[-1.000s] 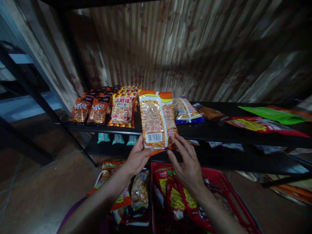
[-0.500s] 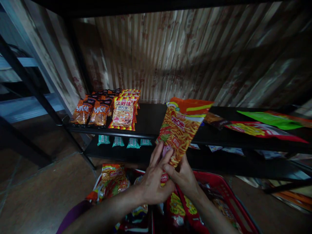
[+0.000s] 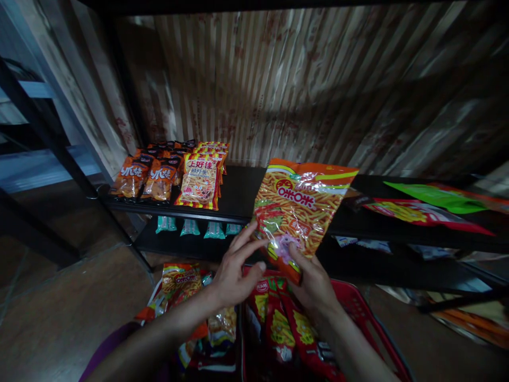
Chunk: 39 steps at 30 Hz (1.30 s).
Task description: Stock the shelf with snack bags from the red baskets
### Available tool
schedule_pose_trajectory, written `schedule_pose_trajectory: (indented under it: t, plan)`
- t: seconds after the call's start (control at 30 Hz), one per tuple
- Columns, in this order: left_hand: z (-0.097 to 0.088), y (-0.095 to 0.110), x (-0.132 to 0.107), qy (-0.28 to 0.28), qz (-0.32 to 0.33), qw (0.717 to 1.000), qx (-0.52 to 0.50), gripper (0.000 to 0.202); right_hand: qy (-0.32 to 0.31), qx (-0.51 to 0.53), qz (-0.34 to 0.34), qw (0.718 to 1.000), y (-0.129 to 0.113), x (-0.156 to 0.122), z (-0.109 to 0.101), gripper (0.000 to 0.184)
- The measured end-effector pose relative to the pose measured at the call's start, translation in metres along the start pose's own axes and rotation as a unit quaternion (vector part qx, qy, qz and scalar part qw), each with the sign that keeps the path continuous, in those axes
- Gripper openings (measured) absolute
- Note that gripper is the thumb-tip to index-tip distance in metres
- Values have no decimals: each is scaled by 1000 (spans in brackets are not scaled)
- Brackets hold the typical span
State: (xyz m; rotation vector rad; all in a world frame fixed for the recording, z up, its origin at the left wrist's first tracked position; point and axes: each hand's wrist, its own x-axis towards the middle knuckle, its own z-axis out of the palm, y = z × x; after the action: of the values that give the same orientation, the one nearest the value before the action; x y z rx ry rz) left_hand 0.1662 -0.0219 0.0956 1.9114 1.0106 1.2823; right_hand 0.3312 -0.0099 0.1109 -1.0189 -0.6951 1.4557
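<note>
An orange snack bag (image 3: 300, 204) with a picture of noodle-like sticks is held up, tilted, in front of the shelf. My right hand (image 3: 316, 284) grips its lower right corner, thumb on the front and the other fingers hidden behind. At the bag's lower left edge is my left hand (image 3: 234, 270), its fingertips against the side and its thumb held apart. Below my hands, a red basket (image 3: 369, 323) holds several red snack bags (image 3: 280, 323). Another orange snack bag (image 3: 181, 278) of the same print lies at the lower left.
On the black shelf (image 3: 238, 193), orange-black snack packs (image 3: 159, 178) and yellow-red snack packs (image 3: 201, 180) stand in rows at left. A green bag (image 3: 453, 197) and a red bag (image 3: 421, 213) lie at right. Teal packs (image 3: 190, 227) sit on the lower shelf.
The orange bag has turned to face me more fully. My left hand has drawn back to its left edge with the thumb off it, while my right hand keeps hold.
</note>
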Motion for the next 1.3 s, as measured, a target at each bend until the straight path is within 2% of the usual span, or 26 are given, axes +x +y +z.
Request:
schedule_pose_trajectory:
  t: [0.07, 0.13, 0.2, 0.27, 0.33, 0.47, 0.7, 0.83, 0.93, 1.0, 1.1, 1.2, 1.3]
  plan:
    - [-3, -5, 4, 74, -51, 995, -32, 42, -7, 23, 39, 999, -4, 2, -2, 39]
    - [-5, -10, 9, 118, -115, 982, -96, 48, -38, 51, 68, 996, -7, 3, -3, 31]
    - [-8, -13, 13, 114, -189, 957, -189, 53, -63, 78, 87, 991, -7, 5, -5, 28]
    - [-10, -12, 15, 84, -254, 921, -282, 53, -72, 94, 98, 988, -7, 6, -5, 26]
    - [-12, -9, 16, 56, -288, 890, -350, 51, -73, 95, 105, 987, -7, 7, -6, 26]
    - [-13, -4, 15, 44, -317, 862, -393, 45, -68, 87, 130, 985, -8, 7, -6, 31]
    - [-1, -7, 8, 77, -322, 854, -401, 45, -43, 60, 160, 984, -2, 0, -20, 29]
    - [7, -13, 0, 112, -318, 844, -418, 44, 9, 60, 124, 990, 12, -6, -31, 33]
    - [9, -14, 2, 125, -286, 855, -415, 45, -12, 53, 72, 996, 16, -9, -26, 54]
    - [8, -13, 15, 138, -270, 868, -393, 48, -24, 31, 33, 999, 10, -6, -15, 63]
    - [2, -11, 53, 201, -235, 899, -310, 45, -21, -7, -42, 999, -12, 16, 9, 58]
    - [-7, -14, 106, 271, -170, 923, -215, 37, -32, -9, -116, 993, -40, 58, 36, 53]
    - [-12, -24, 152, 323, -139, 929, -118, 34, -37, -11, -121, 992, -61, 110, 60, 41]
